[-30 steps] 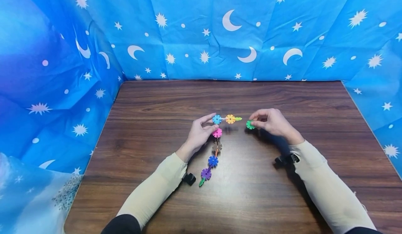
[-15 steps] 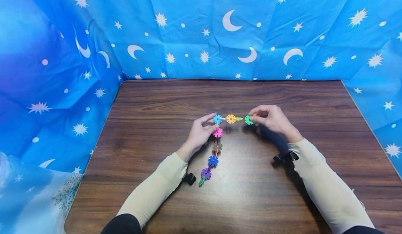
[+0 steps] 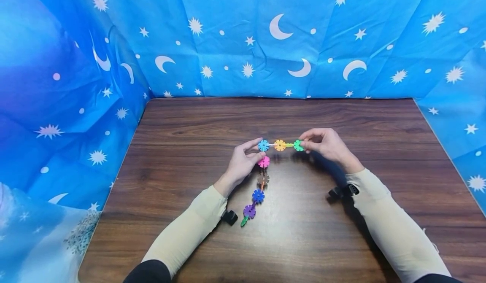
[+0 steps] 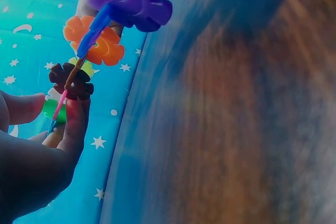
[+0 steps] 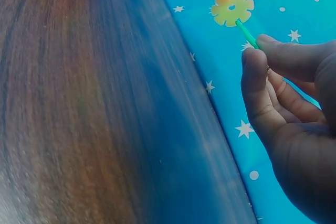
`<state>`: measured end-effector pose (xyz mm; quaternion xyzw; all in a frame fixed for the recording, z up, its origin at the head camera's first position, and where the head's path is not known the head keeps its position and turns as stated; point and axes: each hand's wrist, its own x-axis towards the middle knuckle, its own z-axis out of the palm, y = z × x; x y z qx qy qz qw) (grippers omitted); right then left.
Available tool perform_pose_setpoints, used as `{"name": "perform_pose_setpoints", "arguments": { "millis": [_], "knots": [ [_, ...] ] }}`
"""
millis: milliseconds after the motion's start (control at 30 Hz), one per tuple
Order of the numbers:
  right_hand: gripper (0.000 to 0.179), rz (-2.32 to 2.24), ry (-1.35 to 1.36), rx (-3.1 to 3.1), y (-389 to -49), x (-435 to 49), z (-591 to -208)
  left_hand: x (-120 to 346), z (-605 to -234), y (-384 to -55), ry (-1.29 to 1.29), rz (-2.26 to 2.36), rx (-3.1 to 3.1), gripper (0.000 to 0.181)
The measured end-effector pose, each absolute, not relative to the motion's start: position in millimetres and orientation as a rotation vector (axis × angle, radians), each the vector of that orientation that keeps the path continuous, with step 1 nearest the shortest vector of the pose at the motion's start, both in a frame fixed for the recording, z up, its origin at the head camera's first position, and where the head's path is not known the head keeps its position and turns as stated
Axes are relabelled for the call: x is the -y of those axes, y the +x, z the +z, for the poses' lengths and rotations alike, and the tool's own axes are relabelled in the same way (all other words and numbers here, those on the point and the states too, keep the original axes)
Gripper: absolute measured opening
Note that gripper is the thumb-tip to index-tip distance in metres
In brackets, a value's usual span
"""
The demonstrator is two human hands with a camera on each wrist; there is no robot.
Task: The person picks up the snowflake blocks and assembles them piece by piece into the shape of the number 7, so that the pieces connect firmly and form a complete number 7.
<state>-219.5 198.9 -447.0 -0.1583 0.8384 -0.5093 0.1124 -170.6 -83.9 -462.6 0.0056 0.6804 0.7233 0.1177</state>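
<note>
My left hand (image 3: pixel 238 165) pinches a bent chain of notched plastic snowflake discs near its corner, by the light blue disc (image 3: pixel 263 145) and pink disc (image 3: pixel 263 162). Toward me hang a brown disc (image 3: pixel 263 179), a blue disc (image 3: pixel 258 196), a purple disc (image 3: pixel 249 211) and a green end disc (image 3: pixel 244 222). Rightward run a yellow-orange disc (image 3: pixel 279 145) and an edge-on yellow-green disc (image 3: pixel 289 145). My right hand (image 3: pixel 332 150) pinches a bright green disc (image 3: pixel 297 145) between thumb and index finger. In the right wrist view that green disc (image 5: pixel 248 35) meets the yellow-green disc (image 5: pixel 233 9).
The chain is held above a dark wood-grain table (image 3: pixel 182 122). A blue cloth (image 3: pixel 235 30) with white stars and moons hangs behind it and at both sides. A small black camera is strapped at each wrist.
My right hand has brought the green disc up and left, closing the gap to the yellow-green disc at the chain's right end. The left hand has kept its hold on the chain.
</note>
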Motion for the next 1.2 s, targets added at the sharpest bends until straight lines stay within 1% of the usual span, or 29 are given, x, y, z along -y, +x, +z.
{"name": "perform_pose_setpoints", "arguments": {
  "millis": [267, 633, 1200],
  "knots": [
    [0.02, -1.613, -0.442, -2.346, -217.6, -192.1, -448.5, 84.6, -463.6, -170.9, 0.033, 2.13, -1.976, 0.053],
    [0.02, -1.763, -0.38, -2.236, -215.7, -185.0, -454.5, 86.9, -462.9, -170.1, 0.034, 2.125, -1.981, 0.052],
    [0.019, -1.748, -0.354, -2.289, -215.8, -177.6, -445.5, 83.9, -460.9, -169.3, -0.015, 2.118, -2.02, 0.055]
  ]
}}
